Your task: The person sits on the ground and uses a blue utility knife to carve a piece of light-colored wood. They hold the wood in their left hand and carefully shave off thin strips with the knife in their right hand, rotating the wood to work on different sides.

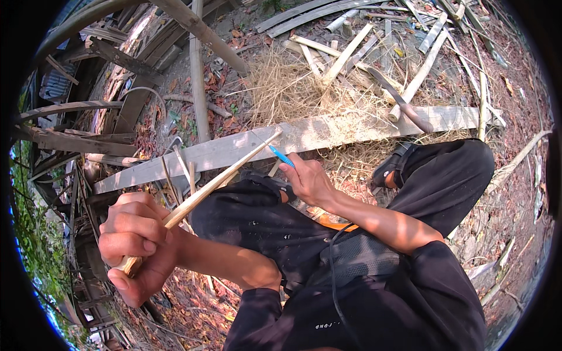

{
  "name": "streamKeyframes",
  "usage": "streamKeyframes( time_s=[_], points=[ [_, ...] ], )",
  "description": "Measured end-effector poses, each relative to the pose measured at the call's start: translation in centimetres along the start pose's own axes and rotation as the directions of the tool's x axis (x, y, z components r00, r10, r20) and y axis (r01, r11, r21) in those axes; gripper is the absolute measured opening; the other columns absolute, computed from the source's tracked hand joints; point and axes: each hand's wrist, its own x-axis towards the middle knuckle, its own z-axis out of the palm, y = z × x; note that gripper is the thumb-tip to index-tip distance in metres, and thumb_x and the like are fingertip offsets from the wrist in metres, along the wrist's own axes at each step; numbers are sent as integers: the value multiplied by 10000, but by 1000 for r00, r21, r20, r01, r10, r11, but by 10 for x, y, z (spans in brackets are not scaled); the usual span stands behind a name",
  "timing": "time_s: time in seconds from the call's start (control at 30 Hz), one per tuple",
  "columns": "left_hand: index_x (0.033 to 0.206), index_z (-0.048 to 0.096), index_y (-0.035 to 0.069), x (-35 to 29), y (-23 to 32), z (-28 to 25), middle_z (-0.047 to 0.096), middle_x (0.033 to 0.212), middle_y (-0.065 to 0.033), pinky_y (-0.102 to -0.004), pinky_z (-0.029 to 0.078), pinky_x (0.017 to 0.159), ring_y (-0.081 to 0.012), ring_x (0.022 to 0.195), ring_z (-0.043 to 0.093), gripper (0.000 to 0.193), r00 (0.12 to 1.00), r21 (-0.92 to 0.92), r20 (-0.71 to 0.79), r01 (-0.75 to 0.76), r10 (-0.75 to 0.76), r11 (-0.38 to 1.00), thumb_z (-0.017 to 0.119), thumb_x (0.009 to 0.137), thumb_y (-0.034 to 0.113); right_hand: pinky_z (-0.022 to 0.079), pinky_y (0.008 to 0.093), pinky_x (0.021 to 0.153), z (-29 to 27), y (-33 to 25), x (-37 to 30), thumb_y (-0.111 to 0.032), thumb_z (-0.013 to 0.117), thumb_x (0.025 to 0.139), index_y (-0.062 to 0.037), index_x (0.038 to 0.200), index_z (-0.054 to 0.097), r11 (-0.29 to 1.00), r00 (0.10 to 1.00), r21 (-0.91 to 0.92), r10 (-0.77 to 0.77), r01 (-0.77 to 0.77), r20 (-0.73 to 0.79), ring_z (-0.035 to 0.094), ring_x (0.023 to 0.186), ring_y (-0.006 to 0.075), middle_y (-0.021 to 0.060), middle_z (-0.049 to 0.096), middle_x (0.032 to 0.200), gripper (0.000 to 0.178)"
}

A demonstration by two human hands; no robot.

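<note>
My left hand [137, 243] is wrapped round the thick end of a pale, whittled wooden stick [202, 194], which tapers away toward the plank. In my right hand [310, 182], thumb and fingers close on a slim blue pen-like tool [281, 155]; its exact kind is unclear. The tool's front end is close to the stick's thin tip, but whether they touch I cannot tell. Beyond both hands a long grey wooden plank [228, 151] lies crosswise. A knife with a curved blade and brown handle [417, 119] rests across the plank at the right.
Dry straw-like shavings [281, 88] heap behind the plank, with cut wooden pieces [421, 76] among them. Weathered poles and boards [126, 64] stand and lie at the left. My bent legs [445, 175] flank the work area. Leaves cover much of the ground.
</note>
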Motion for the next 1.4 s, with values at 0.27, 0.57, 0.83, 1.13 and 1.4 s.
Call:
streamKeyframes(
  time_s=[0.27,0.57,0.83,1.13,1.4],
  points=[
    [591,401,58,-4,0,-7,378,408,-54,-255,209,389,-89,314,266,407,1000,8,-23,-9,9,1000,416,833,385,458,491,636,15,48,21,-410,368,963,64,853,580,958,971,-165,226,-236,-76,580,653,456,289,559,630,531],
    [610,412,60,-9,-18,-3,397,439,-65,-260,206,397,-92,333,282,403,998,-30,-54,7,-9,1000,390,842,389,461,502,625,15,120,27,-361,391,964,67,872,541,897,946,-300,306,-325,-107,579,651,442,271,581,661,463],
    [635,400,49,0,-13,-5,375,497,-77,-259,215,442,-101,395,280,398,973,-49,-222,58,-68,997,393,846,386,477,478,827,52,189,55,-400,343,965,14,1009,586,786,912,-492,409,-373,-37,585,957,431,278,611,980,482],
    [623,395,48,-3,4,-21,377,488,-78,-257,207,433,-98,386,275,395,970,-23,-238,41,-45,999,406,845,374,494,463,799,51,136,58,-402,374,950,-5,997,613,828,931,-437,360,-352,-68,618,882,405,233,640,927,466],
    [703,447,60,-5,1,-20,416,448,-75,-250,216,417,-88,345,265,340,991,-59,-130,-48,40,997,452,823,378,421,523,832,13,50,57,-415,351,961,-20,1169,460,885,903,-200,431,-420,9,569,937,455,294,609,873,460]
  ],
)
